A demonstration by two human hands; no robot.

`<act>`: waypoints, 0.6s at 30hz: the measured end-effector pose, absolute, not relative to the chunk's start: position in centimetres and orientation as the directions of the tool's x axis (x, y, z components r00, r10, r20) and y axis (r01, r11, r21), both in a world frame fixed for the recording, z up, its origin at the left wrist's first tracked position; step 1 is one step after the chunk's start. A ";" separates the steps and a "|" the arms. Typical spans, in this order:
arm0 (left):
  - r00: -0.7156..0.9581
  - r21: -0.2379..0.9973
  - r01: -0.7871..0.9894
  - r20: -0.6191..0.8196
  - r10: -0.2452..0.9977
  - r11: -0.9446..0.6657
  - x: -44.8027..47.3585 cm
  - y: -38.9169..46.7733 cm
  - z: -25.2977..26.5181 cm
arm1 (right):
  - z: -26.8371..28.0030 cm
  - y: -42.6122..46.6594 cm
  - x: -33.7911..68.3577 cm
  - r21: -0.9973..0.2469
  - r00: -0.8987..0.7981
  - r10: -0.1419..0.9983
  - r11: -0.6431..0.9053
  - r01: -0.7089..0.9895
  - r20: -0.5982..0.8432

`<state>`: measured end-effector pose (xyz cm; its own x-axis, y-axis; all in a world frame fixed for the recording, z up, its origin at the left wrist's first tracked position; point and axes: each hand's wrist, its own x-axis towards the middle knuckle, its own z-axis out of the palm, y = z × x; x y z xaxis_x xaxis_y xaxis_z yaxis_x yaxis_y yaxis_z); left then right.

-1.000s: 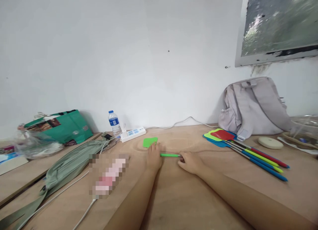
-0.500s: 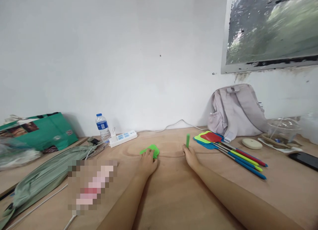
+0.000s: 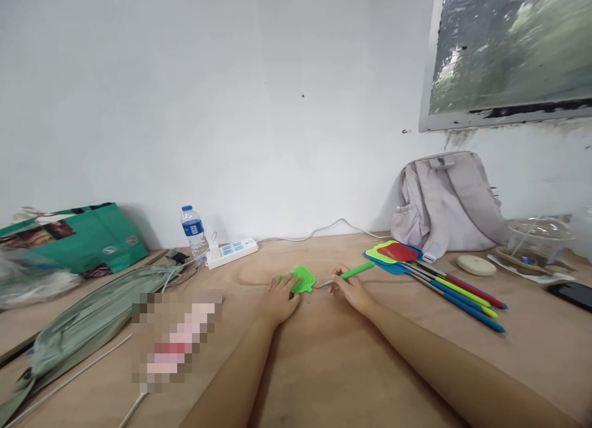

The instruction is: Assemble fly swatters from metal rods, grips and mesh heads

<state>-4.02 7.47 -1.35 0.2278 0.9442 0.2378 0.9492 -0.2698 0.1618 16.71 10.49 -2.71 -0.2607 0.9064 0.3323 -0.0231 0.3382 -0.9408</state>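
Note:
My left hand lies at the middle of the wooden table, its fingers over the left edge of a green mesh fly swatter head and gripping it. The head's narrow neck points right. To its right, my right hand is closed around a green handle with a thin metal rod whose tip points left at that neck. I cannot tell whether rod and neck touch. Several fly swatters with blue, yellow and red heads lie stacked just to the right, the red head on top.
At the back left are a water bottle, a white power strip and a green bag. A grey-green cloth bag and a blurred-out object lie nearer. A backpack, white disc, plastic bowl and phone are right.
The green handle has swung from upright to nearly level, its rod now pointing left. The green swatter head has shifted right and turned, its neck now showing toward my right hand.

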 end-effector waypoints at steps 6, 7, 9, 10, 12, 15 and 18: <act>0.204 0.207 0.946 0.222 0.953 -0.251 -3.9 7.4 -1.4 | -2.1 9.6 17.2 -0.903 -0.395 0.859 0.406 0.141 0.324; 0.201 0.210 0.945 0.228 0.953 -0.250 -3.9 7.4 -1.4 | -1.9 9.4 17.3 -0.892 -0.408 0.851 0.423 0.161 0.330; 0.188 0.219 0.946 0.237 0.953 -0.241 -3.9 7.3 -1.4 | -1.7 9.1 17.3 -0.871 -0.432 0.833 0.455 0.185 0.344; 0.182 0.224 0.945 0.238 0.954 -0.237 -3.9 7.3 -1.4 | -1.6 9.0 17.2 -0.862 -0.445 0.824 0.470 0.192 0.350; 0.178 0.234 0.943 0.239 0.955 -0.235 -3.9 7.3 -1.5 | -1.5 8.8 17.1 -0.846 -0.466 0.809 0.492 0.204 0.358; 0.180 0.252 0.937 0.245 0.953 -0.241 -4.1 7.6 -1.8 | -1.5 8.6 17.1 -0.825 -0.478 0.798 0.516 0.229 0.366; 0.179 0.268 0.933 0.236 0.955 -0.241 -4.2 7.9 -2.0 | -1.6 8.6 17.0 -0.731 -0.519 0.740 0.621 0.283 0.428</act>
<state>-4.24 7.88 -2.00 0.1792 0.9551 0.2360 0.9328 -0.2412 0.2677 17.04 8.56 -1.59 -0.5187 0.7404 0.4275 0.2833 0.6207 -0.7311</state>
